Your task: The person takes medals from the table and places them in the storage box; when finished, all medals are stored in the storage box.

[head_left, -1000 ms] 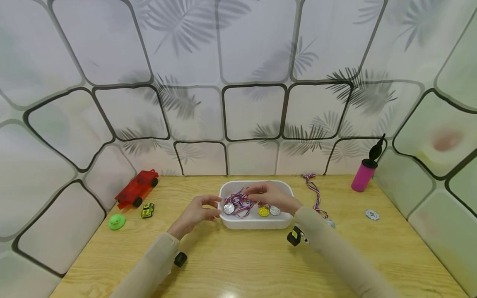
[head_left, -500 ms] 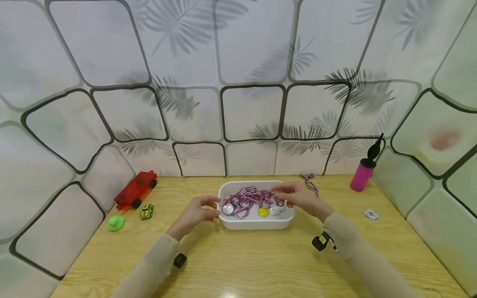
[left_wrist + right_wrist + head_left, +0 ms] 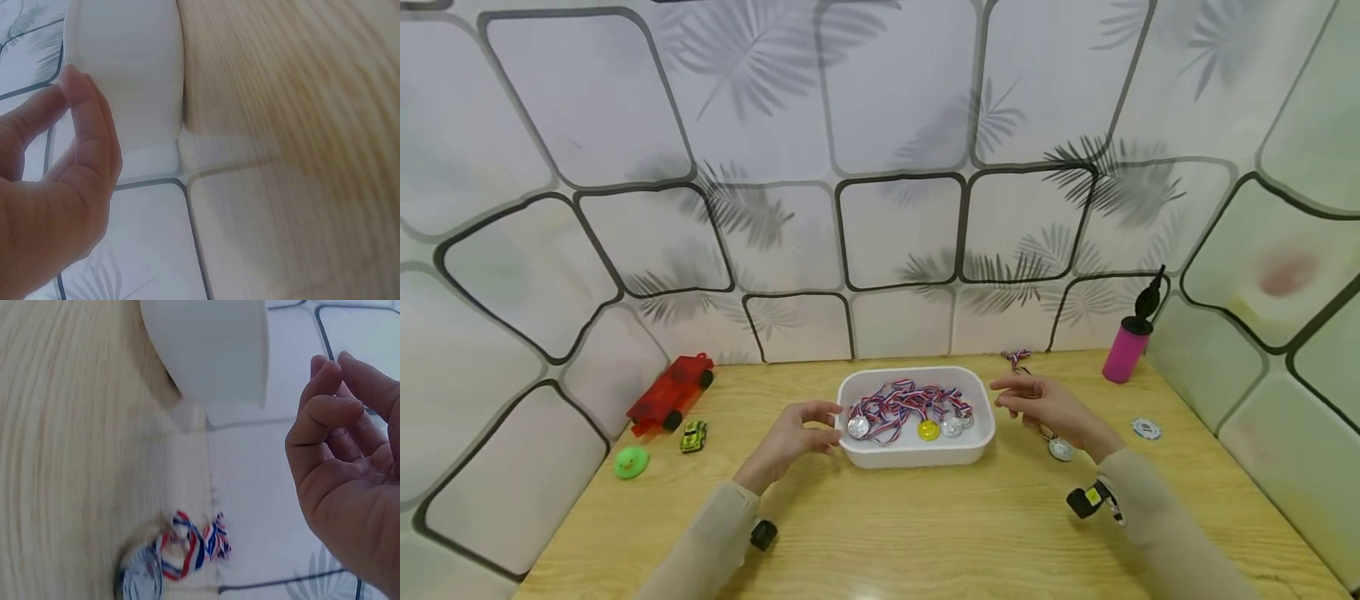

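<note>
In the head view a white plastic tray (image 3: 880, 458) holds several medals on striped red, white and blue ribbons (image 3: 902, 400). A silver medal (image 3: 858, 427) lies at its left, and a gold medal (image 3: 928, 430) and silver ones lie further right. My left hand (image 3: 790, 442) is at the tray's left end, fingertips at the rim and thumb apart from them. Off the right end hovers my right hand (image 3: 1056, 412), fingers loosely bent and holding nothing. Another silver medal (image 3: 1061, 448) lies on the table beneath it, its ribbon partly hidden by the hand.
On the left are a red toy car (image 3: 672, 394), a small yellow-green car (image 3: 693, 436) and a green duck-faced toy (image 3: 631, 462). A pink pump (image 3: 1126, 350) and a poker chip (image 3: 1146, 428) are on the right. Patterned curtain (image 3: 902, 225) backs the wooden table (image 3: 880, 533).
My right hand has moved from over the tray out past its right end, uncovering the ribbons and a silver medal inside. The left hand keeps its place at the left end.
</note>
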Available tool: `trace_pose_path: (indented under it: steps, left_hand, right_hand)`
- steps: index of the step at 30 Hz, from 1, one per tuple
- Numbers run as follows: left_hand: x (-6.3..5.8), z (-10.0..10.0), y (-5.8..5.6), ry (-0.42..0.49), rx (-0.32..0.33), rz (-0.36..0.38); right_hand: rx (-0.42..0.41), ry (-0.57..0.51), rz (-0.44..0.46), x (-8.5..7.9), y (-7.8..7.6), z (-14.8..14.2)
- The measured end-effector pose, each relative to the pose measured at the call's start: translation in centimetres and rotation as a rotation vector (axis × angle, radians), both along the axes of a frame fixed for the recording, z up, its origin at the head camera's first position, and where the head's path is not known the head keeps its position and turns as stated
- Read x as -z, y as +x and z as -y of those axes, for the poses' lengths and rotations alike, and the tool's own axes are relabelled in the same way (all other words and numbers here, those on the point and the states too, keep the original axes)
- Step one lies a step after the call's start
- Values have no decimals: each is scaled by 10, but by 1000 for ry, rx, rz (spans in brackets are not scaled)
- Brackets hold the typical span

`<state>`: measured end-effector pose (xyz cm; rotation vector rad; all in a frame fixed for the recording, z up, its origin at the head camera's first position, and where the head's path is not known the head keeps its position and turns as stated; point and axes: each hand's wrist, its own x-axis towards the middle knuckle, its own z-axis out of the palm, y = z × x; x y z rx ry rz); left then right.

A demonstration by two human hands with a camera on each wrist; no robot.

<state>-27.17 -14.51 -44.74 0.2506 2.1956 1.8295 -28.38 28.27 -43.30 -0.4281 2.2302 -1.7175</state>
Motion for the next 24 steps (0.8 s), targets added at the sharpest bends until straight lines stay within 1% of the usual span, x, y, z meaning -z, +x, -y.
trace_pose_path:
  steps: [6, 12, 17, 22, 24]
  left_hand:
    - [0, 0, 0, 2, -8, 2]
    - [-1, -1, 0, 3, -8, 8]
    - [-1, -1, -1, -4, -12, 10]
    - [0, -1, -1, -3, -10, 14]
    - [0, -1, -1, -2, -7, 12]
  right_hand:
    - [8, 47, -23, 1, 4, -31]
    - [17, 104, -22, 7, 9, -55]
    - [19, 158, -32, 10, 12, -68]
    - [-6, 256, -35, 14, 16, -76]
    - [-17, 293, -22, 17, 18, -77]
